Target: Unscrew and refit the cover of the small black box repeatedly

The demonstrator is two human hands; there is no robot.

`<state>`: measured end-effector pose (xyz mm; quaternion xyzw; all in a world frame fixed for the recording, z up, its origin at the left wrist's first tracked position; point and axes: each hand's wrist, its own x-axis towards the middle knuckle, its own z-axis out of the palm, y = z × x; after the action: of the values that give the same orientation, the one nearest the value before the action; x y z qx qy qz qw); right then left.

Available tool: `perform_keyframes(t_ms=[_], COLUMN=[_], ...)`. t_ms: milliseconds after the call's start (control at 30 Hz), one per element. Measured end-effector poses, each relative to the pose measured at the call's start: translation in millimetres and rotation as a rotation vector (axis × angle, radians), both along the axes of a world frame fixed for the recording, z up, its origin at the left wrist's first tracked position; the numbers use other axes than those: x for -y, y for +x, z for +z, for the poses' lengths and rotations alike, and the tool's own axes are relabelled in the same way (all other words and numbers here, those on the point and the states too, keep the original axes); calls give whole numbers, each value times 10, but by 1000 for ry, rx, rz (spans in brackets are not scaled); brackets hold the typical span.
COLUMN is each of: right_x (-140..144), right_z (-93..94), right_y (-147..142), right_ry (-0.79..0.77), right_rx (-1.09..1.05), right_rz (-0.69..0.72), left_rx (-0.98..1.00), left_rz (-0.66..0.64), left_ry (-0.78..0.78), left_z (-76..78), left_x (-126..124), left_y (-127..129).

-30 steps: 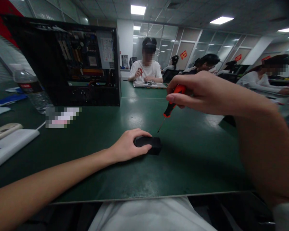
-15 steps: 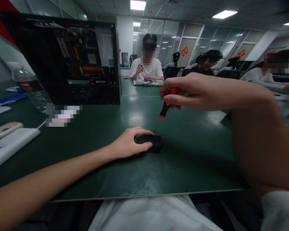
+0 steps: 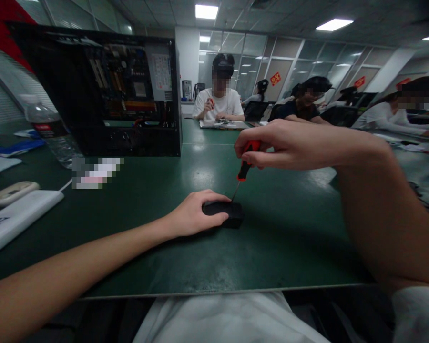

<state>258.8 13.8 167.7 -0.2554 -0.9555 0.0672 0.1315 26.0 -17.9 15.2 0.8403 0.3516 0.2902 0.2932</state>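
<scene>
On the green table, my left hand (image 3: pixel 196 213) grips a small black box-shaped block (image 3: pixel 232 216), thumb along the near side and fingers along the far side. What exactly the block is I cannot make out. My right hand (image 3: pixel 268 145) is closed around the red and black handle of a screwdriver (image 3: pixel 243 167), wrist bent above the table. The screwdriver leans, its thin shaft pointing down to the left. Its tip meets the top of the block close to my left fingertips; whether it sits in a screw is too small to tell.
An open computer case (image 3: pixel 139 95) stands at the back left. Beside it are a plastic bottle (image 3: pixel 53 131), a white power bank (image 3: pixel 21 216) with a cable, and a beige oval object (image 3: pixel 12 193). A co-worker (image 3: pixel 219 100) sits across the table; other people sit at the right.
My right hand and the screwdriver have come down slightly, and the tip has moved from the block's far edge onto its top. My left hand keeps its hold on the block.
</scene>
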Motion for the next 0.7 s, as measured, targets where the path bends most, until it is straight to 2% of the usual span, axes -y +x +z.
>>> perform_keyframes(t_ms=[267,467,700], right_x=[105,131,238], right_z=[66,35,46], right_y=[5,-70,-107], right_ry=[-21,64,2], right_rx=[155,22,2], right_rz=[33,113,122], left_rx=[-24,-79,-121], left_rz=[7,16,11], left_ry=[25,-23,-63], left_z=[-27,41,82], left_x=[-9,-34,-33], left_y=[-18,-146,-211])
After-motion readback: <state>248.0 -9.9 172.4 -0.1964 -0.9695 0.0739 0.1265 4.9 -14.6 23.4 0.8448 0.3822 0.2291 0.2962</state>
